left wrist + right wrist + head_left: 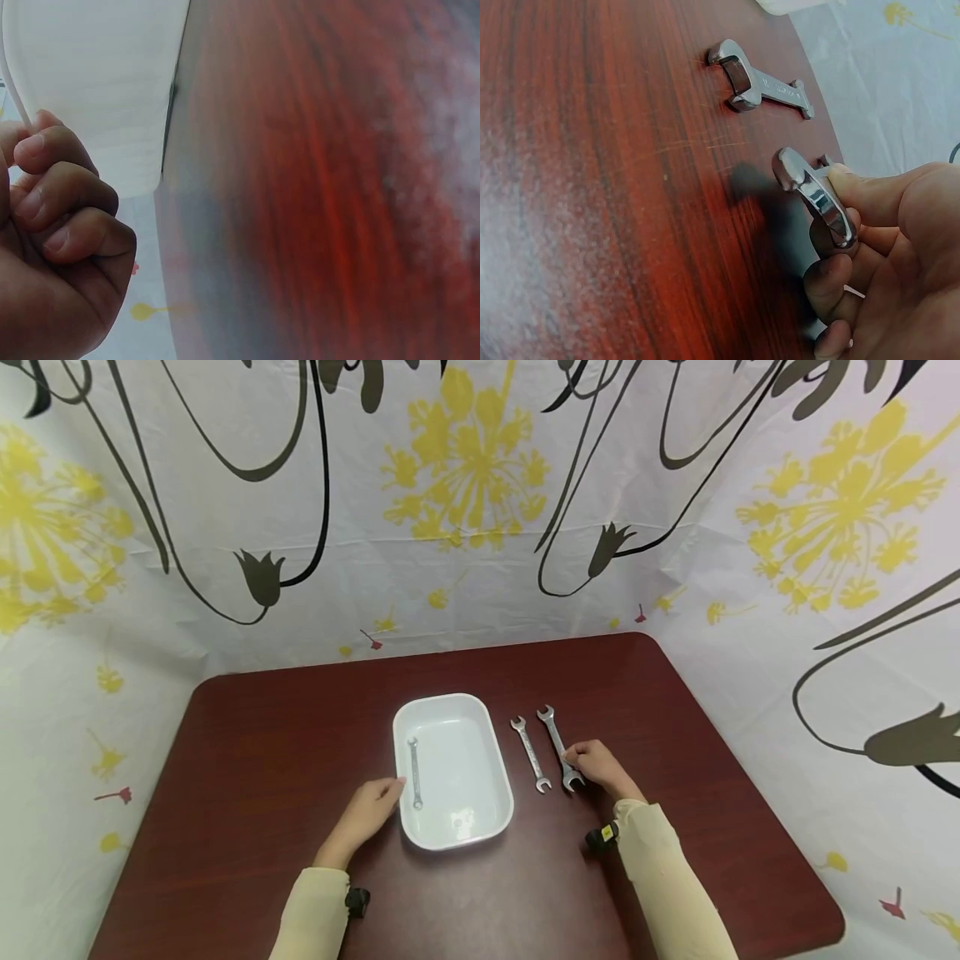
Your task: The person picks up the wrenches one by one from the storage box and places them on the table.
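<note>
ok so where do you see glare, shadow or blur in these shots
Head view: a glare spot on the floor of the white tray, a dark shadow along the right sleeve; left wrist view: table hazy and soft, pale glare at right, left hand sharper; right wrist view: pale table glare lower left, dark shadow beside the right hand.

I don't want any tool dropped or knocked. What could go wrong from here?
The right grip pinches the big wrench partway along, so it might tip or slip. The middle wrench lies close beside it and could get knocked. The left grip holds the tray by its rim; a jerk there might slide the small wrench inside.
</note>
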The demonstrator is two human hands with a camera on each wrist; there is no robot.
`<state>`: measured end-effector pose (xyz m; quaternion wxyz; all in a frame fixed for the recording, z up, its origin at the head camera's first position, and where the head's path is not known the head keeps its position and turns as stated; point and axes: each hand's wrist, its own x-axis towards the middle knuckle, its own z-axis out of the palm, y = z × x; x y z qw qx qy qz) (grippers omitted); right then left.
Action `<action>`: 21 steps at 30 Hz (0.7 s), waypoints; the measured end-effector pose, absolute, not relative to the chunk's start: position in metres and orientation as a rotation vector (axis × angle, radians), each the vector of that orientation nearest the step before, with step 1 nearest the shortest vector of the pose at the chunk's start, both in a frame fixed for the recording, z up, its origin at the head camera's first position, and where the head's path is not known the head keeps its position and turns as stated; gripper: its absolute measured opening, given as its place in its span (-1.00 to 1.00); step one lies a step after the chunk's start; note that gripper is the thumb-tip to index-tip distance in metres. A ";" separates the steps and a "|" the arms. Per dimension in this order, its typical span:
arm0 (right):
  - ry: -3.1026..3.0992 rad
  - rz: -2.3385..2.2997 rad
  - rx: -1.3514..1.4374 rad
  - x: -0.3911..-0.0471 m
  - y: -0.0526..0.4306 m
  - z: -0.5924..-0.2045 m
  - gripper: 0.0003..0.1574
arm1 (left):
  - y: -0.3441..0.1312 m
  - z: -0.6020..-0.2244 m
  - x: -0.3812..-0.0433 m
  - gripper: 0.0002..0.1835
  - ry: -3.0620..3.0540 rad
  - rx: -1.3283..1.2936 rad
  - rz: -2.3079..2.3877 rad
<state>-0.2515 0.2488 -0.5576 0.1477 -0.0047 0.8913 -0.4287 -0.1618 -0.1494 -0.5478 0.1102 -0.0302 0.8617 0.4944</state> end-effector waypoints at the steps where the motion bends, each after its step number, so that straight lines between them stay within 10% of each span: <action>1: 2.569 -1.230 -0.011 -0.252 0.248 -0.558 -0.61 | -0.150 -0.547 -0.161 -0.56 2.529 -0.090 1.459; 21: 2.712 -1.111 0.083 -0.247 0.245 -0.558 -0.67 | -0.149 -0.549 -0.159 -0.51 2.536 -0.100 1.467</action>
